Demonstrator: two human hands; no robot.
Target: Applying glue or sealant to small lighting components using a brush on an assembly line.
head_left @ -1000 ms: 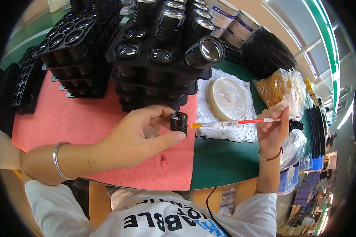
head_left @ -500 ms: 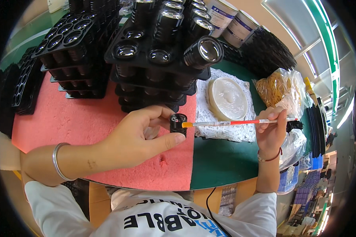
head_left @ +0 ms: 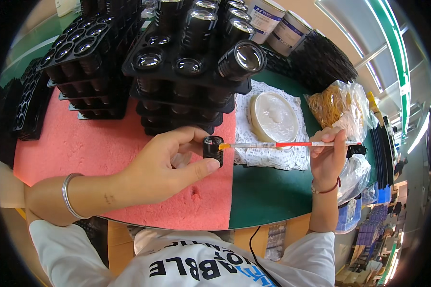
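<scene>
My left hand (head_left: 165, 160) grips a short black threaded cylinder (head_left: 212, 154) between thumb and fingers, with its open end up. In my right hand (head_left: 328, 150), closed around the handle, is a slim paintbrush (head_left: 292, 144) with a red and clear handle. Its yellow bristles touch the rim of the cylinder on the right side. Beyond the brush stands a round shallow dish (head_left: 256, 123) of pale, glossy gel-like stuff, resting on a white printed packet (head_left: 292, 160).
Stacked black trays (head_left: 141, 112) hold black cylinders with shiny lens tops; one lens cylinder (head_left: 242, 60) leans at the tray's corner. More trays (head_left: 91, 81) stand left on the pink foam mat (head_left: 105, 143). Two cans (head_left: 287, 33) and a bag of rubber bands (head_left: 337, 103) lie beyond.
The bristles and the cylinder have shifted slightly to the left, and the cylinder's opening looks tilted a little differently. Both hands keep their hold.
</scene>
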